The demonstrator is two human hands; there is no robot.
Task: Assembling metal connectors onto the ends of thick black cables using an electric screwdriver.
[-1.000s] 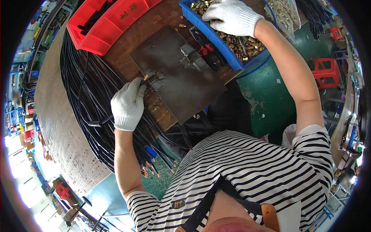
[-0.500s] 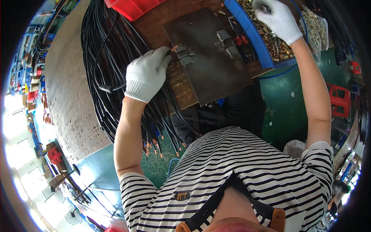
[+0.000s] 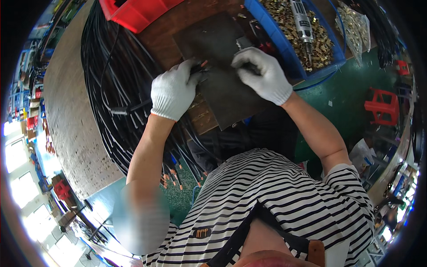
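Note:
My left hand (image 3: 174, 92), in a white knit glove, is closed around a black cable. The cable's bare copper end (image 3: 204, 63) sticks out past the fingertips over the left edge of a dark flat plate (image 3: 222, 95). My right hand (image 3: 265, 74), gloved too, hovers over the right part of the plate. Its thumb and fingers are curled together, and whatever is between them is hidden or too small to name. Close to those fingers a small metal block (image 3: 243, 42) sits on the plate.
Many black cables (image 3: 100, 80) lie in a bundle at left. A blue bin (image 3: 284, 53) at right holds small brass-coloured parts (image 3: 320, 49) and a silver tool (image 3: 301, 22). Beyond are a red bin (image 3: 138, 20), a clear bag (image 3: 353, 31) and a red stool (image 3: 382, 107).
My right hand has moved left and nearer from the blue bin to above the plate, uncovering the silver tool. My left hand still holds the cable near the plate's edge.

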